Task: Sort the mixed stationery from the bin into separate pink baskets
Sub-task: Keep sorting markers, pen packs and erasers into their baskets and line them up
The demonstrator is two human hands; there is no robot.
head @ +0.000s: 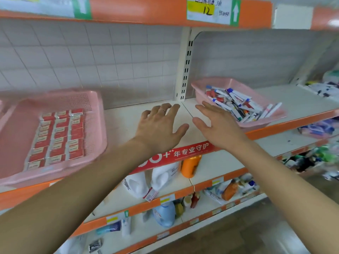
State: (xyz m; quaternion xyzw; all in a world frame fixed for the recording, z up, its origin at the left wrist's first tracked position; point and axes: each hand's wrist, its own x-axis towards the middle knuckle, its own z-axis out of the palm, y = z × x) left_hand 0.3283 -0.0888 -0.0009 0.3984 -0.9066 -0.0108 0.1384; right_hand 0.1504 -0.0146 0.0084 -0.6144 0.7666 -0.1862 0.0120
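- Both hands hovered over the white shelf (124, 118) between two baskets, and neither held anything. The left hand (159, 129) had its fingers spread and lightly bent. The right hand (218, 125) was flat, with its fingers straight and angled to the right.
- Far left sat a pink basket (91, 125) with small red-and-white boxes (56, 136) packed in tidy rows. This was probably one sorted kind (erasers, perhaps; the print was too blurred to read).
- To the right, a second pink basket (229, 80) sat skewed near the shelf's front edge. It held a loose jumble of pens and markers (236, 105), some blue-capped, with small red boxes mixed in. I judged this to be the stock still to be sorted.
- The right hand was just beside that basket's near corner, so it seemed placed to reach in for the next item. The left hand looked free to take whatever belonged on the left.
- Below stood white bottles (161, 176) and an orange bottle (189, 165), which had no part in the task.
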